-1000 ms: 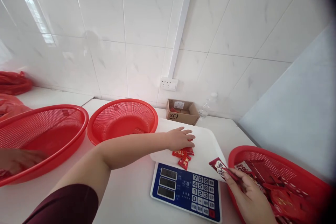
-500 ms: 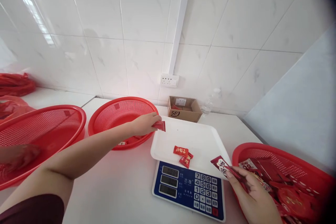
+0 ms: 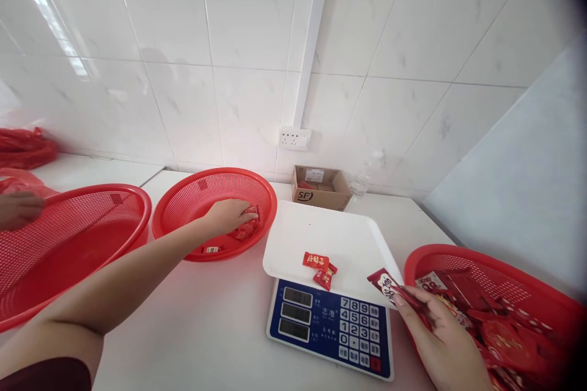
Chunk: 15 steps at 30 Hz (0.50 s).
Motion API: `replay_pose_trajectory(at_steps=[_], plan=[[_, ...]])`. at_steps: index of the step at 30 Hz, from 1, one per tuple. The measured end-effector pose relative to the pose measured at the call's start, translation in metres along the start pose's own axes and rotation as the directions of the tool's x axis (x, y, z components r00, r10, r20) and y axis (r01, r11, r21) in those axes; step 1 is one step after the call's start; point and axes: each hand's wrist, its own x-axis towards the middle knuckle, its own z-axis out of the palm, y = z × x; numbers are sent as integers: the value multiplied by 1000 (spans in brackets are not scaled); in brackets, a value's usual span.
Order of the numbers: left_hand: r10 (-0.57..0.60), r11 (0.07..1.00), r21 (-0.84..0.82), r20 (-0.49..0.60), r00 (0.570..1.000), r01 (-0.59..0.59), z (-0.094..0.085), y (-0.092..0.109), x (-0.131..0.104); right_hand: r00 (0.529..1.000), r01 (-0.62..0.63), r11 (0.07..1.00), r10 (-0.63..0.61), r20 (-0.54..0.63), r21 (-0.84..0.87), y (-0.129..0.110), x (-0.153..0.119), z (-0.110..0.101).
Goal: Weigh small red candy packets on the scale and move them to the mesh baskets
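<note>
Scale (image 3: 330, 324) sits centred in front of me, its white tray (image 3: 293, 238) carrying two or three small red packets (image 3: 321, 269), with baskets on both sides so each hand works its own side. My left hand (image 3: 227, 215) is extended across the table with the arm nearly straight, inside the middle basket (image 3: 183, 208), fingers curled down around a small red packet (image 3: 250, 214) just above the mesh, where a few packets already lie. My right hand (image 3: 443, 342) rests by the near rim of the right basket (image 3: 527, 293), which is full of red packets; its thumb and fingers are pinched on the end of a long sachet (image 3: 387, 290), holding it slanted over the tray's right corner, within reach of the tray. Wrist is low, palm turned inward. Another large basket (image 3: 137, 195) stands at far left; a second person's hand (image 3: 18, 209) is at its far rim. Against the wall are a cardboard box (image 3: 321, 195) and a clear bottle (image 3: 364, 180).
</note>
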Motion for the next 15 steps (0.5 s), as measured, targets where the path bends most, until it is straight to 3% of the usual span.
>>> replay_pose_trajectory(at_steps=[3,6,9,11,13,15], plan=[[92,995,41,-63,994,-89,2,16,2,1000,-10,1000,9,9,9,1,0,0],[248,969,32,-58,967,-246,7,45,0,1000,6,1000,-6,-2,3,1,0,0],[413,910,-22,-9,911,-413,19,84,-6,1000,13,1000,-13,-17,-23,0,0,1],[536,843,-70,22,844,-533,29,109,-9,1000,6,1000,-7,-14,-27,-1,0,1],[591,806,-48,48,805,-590,41,130,-11,1000,-3,1000,3,-7,-25,-2,0,1],[599,799,1,88,796,-601,51,144,-9,1000,-4,1000,4,-2,-24,-2,-1,1]])
